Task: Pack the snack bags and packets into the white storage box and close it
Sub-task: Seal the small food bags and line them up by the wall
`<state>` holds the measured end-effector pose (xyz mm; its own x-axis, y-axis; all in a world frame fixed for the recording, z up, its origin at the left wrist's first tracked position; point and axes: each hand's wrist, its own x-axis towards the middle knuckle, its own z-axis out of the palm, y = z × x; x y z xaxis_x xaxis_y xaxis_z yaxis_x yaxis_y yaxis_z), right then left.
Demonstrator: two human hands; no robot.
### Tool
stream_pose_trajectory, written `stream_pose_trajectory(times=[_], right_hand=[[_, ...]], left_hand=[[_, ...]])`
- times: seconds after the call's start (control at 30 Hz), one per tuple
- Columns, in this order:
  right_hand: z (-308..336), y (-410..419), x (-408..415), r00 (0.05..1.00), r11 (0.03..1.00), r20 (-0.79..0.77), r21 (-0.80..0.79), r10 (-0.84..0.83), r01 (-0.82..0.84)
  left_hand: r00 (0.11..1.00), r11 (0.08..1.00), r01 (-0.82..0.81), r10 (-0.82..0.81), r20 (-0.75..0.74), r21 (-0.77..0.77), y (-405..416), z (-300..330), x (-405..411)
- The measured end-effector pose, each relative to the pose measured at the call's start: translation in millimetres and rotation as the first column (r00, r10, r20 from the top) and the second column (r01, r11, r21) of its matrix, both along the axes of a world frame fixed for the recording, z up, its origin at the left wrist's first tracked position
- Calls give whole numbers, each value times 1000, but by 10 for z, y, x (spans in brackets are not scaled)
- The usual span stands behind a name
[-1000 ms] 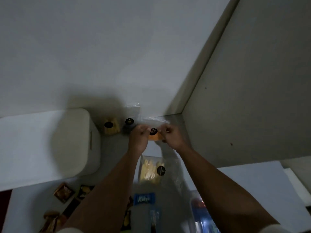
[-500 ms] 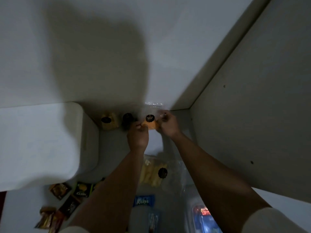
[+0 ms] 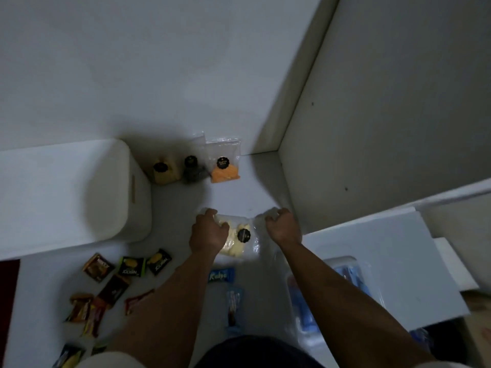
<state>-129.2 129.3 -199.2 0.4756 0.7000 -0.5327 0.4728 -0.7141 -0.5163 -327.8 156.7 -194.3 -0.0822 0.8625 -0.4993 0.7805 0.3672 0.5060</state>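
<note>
Now left hand (image 3: 210, 231), right hand (image 3: 282, 224) pinch pale snack bag (image 3: 236, 241) edges, bag between them.

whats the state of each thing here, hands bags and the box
left hand: grips the pale bag's left edge
right hand: grips the pale bag's right edge
pale bag: held by both hands, low over the floor
orange bag: upright against the wall, released
dark bag: upright beside the orange bag
yellow bag: upright beside the white box
white box: lid on
small packets: scattered on the floor
</note>
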Motion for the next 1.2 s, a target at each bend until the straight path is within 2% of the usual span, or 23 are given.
stream_pose_trajectory(times=[0.07,0.17,0.37,0.47,0.57,0.7,0.8,0.93,1.03,1.1,1.2], right_hand=[[-9,-138,7,998,991,21,-126,53,-50],[-19,-255,-19,999,982,5,-184,49,-48],[-73,-362,-92,998,995,0,-83,-62,62],[-41,-388,-100,997,998,-34,-14,-66,66],[44,-413,-115,978,987,-185,105,-100,121],[398,-498,-265,880,954,-462,203,-107,222],[780,-589,-477,831,951,-556,244,-25,192],[1249,-751,-791,760,932,-648,306,55,193],[1515,-952,-1065,799,914,-582,390,151,111],[1615,-1092,-1244,847,887,-493,458,199,59],[1742,-1326,-1473,886,827,-369,561,279,-27]], left_hand=[[999,999,32,-32,-20,-24,-126,7,-22],[999,996,38,-40,-22,-84,-265,-1,-64],[984,991,-62,80,156,-117,-337,5,-133],[970,988,-102,125,210,-117,-340,53,-157],[962,989,-106,128,241,-104,-393,87,-202],[943,991,-104,124,308,-81,-517,222,-319],[902,982,-148,183,392,-118,-697,445,-501],[875,979,-182,205,438,-94,-972,782,-770],[891,976,-216,184,414,32,-1181,1019,-958],[861,960,-264,192,472,89,-1310,1191,-1048],[786,971,-236,174,594,28,-1532,1494,-1132]])
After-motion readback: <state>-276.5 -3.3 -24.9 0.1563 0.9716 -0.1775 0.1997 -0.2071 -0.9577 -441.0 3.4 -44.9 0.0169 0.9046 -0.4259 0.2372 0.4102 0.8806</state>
